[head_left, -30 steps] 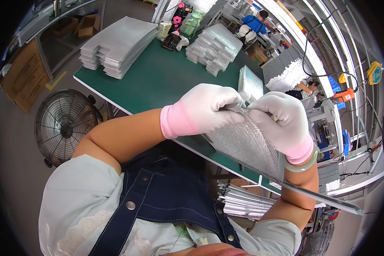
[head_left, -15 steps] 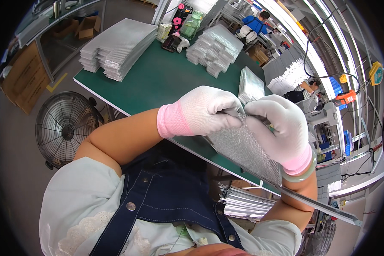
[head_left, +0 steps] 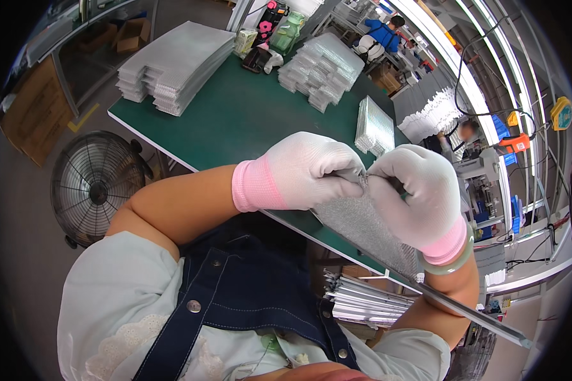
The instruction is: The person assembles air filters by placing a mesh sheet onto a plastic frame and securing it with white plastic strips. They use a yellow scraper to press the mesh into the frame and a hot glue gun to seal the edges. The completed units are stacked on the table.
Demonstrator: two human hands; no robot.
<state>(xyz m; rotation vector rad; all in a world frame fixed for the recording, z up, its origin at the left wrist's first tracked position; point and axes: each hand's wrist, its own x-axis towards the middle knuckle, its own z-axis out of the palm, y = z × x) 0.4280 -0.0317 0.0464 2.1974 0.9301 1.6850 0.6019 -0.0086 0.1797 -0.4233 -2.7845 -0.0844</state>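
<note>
My left hand (head_left: 308, 171), in a white knit glove with a pink cuff, is closed with thumb and fingers pinched on the edge of a silvery bubble-wrap piece (head_left: 353, 219). Right against its fingertips, my right hand (head_left: 419, 193), gloved alike, pinches the same edge. The wrap hangs down below both hands, at the front edge of the green table (head_left: 254, 120). A long thin metal strip (head_left: 476, 312) runs along the wrap's lower side and sticks out past my right forearm. How strip and wrap are joined is hidden.
Flat stacks of bubble-wrap pieces lie on the table: a large one (head_left: 181, 54), a second (head_left: 324, 70) and a small one (head_left: 374, 127). A green bottle (head_left: 287, 35) stands at the back. A floor fan (head_left: 97, 184) is at left, metal strips (head_left: 368, 301) below. Two people work beyond.
My hands have shifted slightly, their fingertips now closer together on the wrap's edge. The metal strip's free end has moved a little left and down. The person at right has changed posture.
</note>
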